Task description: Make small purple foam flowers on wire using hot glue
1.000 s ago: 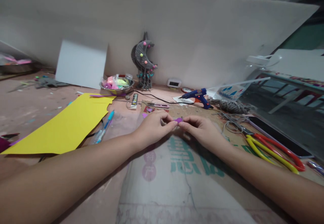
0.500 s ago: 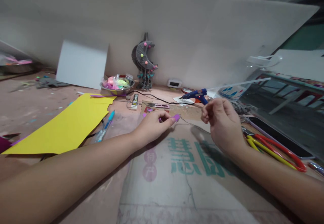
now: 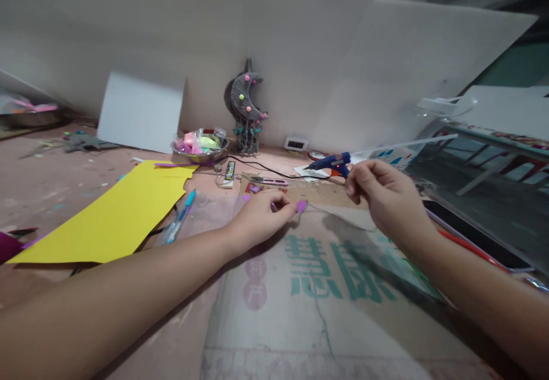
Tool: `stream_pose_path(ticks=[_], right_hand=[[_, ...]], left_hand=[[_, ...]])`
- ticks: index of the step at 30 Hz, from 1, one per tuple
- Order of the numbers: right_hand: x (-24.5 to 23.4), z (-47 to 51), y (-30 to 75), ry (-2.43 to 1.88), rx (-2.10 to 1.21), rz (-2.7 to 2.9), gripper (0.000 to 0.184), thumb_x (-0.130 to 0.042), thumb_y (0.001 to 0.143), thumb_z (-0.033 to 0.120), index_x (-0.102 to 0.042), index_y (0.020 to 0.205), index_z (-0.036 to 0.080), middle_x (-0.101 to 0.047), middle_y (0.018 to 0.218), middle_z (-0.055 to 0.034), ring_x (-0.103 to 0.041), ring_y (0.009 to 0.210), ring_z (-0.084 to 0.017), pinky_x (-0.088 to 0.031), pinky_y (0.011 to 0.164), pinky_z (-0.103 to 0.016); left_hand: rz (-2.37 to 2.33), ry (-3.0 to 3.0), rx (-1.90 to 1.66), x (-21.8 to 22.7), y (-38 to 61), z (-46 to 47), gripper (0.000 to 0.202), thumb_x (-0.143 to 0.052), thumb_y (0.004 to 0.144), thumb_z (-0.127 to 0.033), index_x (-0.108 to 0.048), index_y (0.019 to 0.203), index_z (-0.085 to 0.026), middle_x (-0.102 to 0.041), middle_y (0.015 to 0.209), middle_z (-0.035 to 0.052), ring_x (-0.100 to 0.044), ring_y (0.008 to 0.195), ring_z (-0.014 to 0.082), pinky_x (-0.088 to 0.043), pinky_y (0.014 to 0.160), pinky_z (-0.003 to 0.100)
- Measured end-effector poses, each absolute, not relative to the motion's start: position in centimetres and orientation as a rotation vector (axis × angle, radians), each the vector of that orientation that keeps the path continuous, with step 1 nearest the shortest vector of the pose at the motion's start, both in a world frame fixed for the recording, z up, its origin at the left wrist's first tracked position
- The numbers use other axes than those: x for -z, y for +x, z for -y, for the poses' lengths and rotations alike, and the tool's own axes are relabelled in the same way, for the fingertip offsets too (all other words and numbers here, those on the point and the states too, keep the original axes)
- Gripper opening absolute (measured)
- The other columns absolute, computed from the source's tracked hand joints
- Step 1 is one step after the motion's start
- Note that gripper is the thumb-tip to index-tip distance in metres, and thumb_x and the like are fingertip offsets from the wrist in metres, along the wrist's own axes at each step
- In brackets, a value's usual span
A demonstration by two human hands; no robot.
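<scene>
Between the thumb and fingertips of my left hand (image 3: 268, 214) is a small purple piece (image 3: 302, 206), possibly paper, pinched at its edge. A thin grey string (image 3: 338, 215) runs from that piece to the right, sagging in a curve below my other hand. My right hand (image 3: 381, 194) is raised with its fingers curled together; whatever they may hold is hidden. Just behind it lies a blue hot glue gun (image 3: 330, 163) with a small red light showing. Both hands are over a printed cardboard sheet (image 3: 274, 328).
Yellow paper (image 3: 111, 214) and a blue pen (image 3: 182, 217) lie left. Behind are a bowl of colourful packets (image 3: 201, 146), a grey moon ornament (image 3: 246, 102) and a pink cutter (image 3: 268, 181). A phone (image 3: 476, 234) and a red handle (image 3: 472, 249) lie right, beside my forearm.
My right hand has moved slightly right and towards me, its forearm now covering most of the red and yellow handles. The purple piece has turned a little in my left hand.
</scene>
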State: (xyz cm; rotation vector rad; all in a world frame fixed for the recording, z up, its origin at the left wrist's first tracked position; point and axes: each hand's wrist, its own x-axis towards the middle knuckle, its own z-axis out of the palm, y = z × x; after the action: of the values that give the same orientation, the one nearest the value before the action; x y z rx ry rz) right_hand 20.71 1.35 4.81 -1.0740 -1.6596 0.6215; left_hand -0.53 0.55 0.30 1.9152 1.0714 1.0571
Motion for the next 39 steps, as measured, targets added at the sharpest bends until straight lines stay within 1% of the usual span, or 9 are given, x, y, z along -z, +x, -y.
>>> stream_pose_path(ticks=[7,12,16,18,21,24,29,34,39], right_hand=[[-5.5,-3.5,22.2,-1.187,-0.632,1.667,0.01,-0.058,0.079,0.029,-0.056,0.078,0.019,-0.061,0.063,-0.001,-0.051,0.052,-0.012,-0.04,0.049,-0.026],[-4.7,-5.1,20.7,-1.272,-0.606,1.923,0.019,-0.065,0.072,0.034,-0.054,0.072,0.018,-0.063,0.064,-0.0012,-0.055,0.055,-0.013,-0.044,0.053,-0.026],[-4.5,-7.5,17.9,-1.248,-0.295,2.246,0.03,-0.047,0.085,0.038,-0.059,0.067,0.017,-0.062,0.063,-0.002,-0.055,0.059,-0.014,-0.04,0.058,-0.026],[-4.2,-8.9,16.4,-1.202,-0.175,2.409,0.03,-0.044,0.086,0.035,-0.065,0.074,0.016,-0.065,0.072,-0.0039,-0.057,0.068,-0.015,-0.041,0.064,-0.027],[-3.5,-10.9,14.4,-1.142,-0.159,2.581,0.024,-0.057,0.078,0.028,-0.067,0.097,0.018,-0.067,0.096,-0.007,-0.059,0.082,-0.018,-0.042,0.071,-0.027],[-2.7,-12.1,13.1,-1.127,-0.193,2.68,0.026,-0.06,0.075,0.025,-0.069,0.099,0.019,-0.068,0.097,-0.0074,-0.06,0.082,-0.018,-0.042,0.071,-0.025],[-1.9,-12.4,12.9,-1.243,-0.134,2.561,0.018,-0.054,0.077,0.022,-0.071,0.082,0.017,-0.069,0.079,-0.0063,-0.058,0.068,-0.016,-0.04,0.064,-0.024],[-3.0,-13.3,15.4,-1.418,-0.009,2.214,0.029,-0.04,0.082,0.019,-0.063,0.099,0.014,-0.069,0.087,-0.0081,-0.059,0.074,-0.016,-0.041,0.065,-0.025],[-6.5,-11.1,19.4,-1.498,0.016,1.957,0.035,-0.03,0.088,0.024,-0.058,0.106,0.014,-0.066,0.077,-0.0062,-0.058,0.062,-0.016,-0.042,0.056,-0.025]], left_hand=[[-1.059,2.117,-1.028,-0.5,-0.4,0.0,0.021,-0.051,0.08,-0.029,-0.063,0.066,-0.018,-0.063,0.07,0.0008,-0.056,0.07,0.014,-0.04,0.066,0.025],[-1.075,2.111,-1.036,-0.3,-0.4,-0.2,0.019,-0.051,0.079,-0.027,-0.063,0.068,-0.018,-0.064,0.074,0.0014,-0.057,0.073,0.0148,-0.042,0.066,0.025],[-1.033,2.114,-1.028,-0.2,-0.4,-0.2,0.021,-0.049,0.08,-0.026,-0.066,0.07,-0.018,-0.065,0.076,0.0019,-0.058,0.075,0.015,-0.043,0.07,0.026],[-1.034,2.13,-1.028,-0.3,-0.4,-0.1,0.022,-0.05,0.08,-0.028,-0.067,0.07,-0.018,-0.065,0.075,0.0022,-0.057,0.075,0.0155,-0.043,0.07,0.026],[-1.051,2.139,-1.028,-0.3,-0.5,-0.2,0.023,-0.051,0.08,-0.03,-0.068,0.069,-0.018,-0.066,0.075,0.0022,-0.057,0.074,0.0156,-0.043,0.069,0.026],[-1.047,2.121,-1.026,-0.3,-0.5,-0.3,0.023,-0.051,0.081,-0.03,-0.067,0.07,-0.018,-0.066,0.075,0.0015,-0.057,0.073,0.0147,-0.042,0.065,0.025],[-1.033,2.115,-1.044,-0.2,-0.5,-0.4,0.024,-0.051,0.081,-0.032,-0.066,0.068,-0.018,-0.065,0.074,0.0017,-0.057,0.072,0.0146,-0.041,0.066,0.025],[-1.015,2.032,-1.062,0.0,-0.5,-0.5,0.021,-0.051,0.079,-0.027,-0.063,0.066,-0.017,-0.065,0.073,0.0008,-0.057,0.072,0.0138,-0.04,0.066,0.024],[-1.025,1.913,-1.081,0.0,-0.5,-0.8,0.021,-0.05,0.078,-0.027,-0.06,0.065,-0.016,-0.064,0.069,-0.0001,-0.057,0.069,0.0134,-0.04,0.064,0.023]])
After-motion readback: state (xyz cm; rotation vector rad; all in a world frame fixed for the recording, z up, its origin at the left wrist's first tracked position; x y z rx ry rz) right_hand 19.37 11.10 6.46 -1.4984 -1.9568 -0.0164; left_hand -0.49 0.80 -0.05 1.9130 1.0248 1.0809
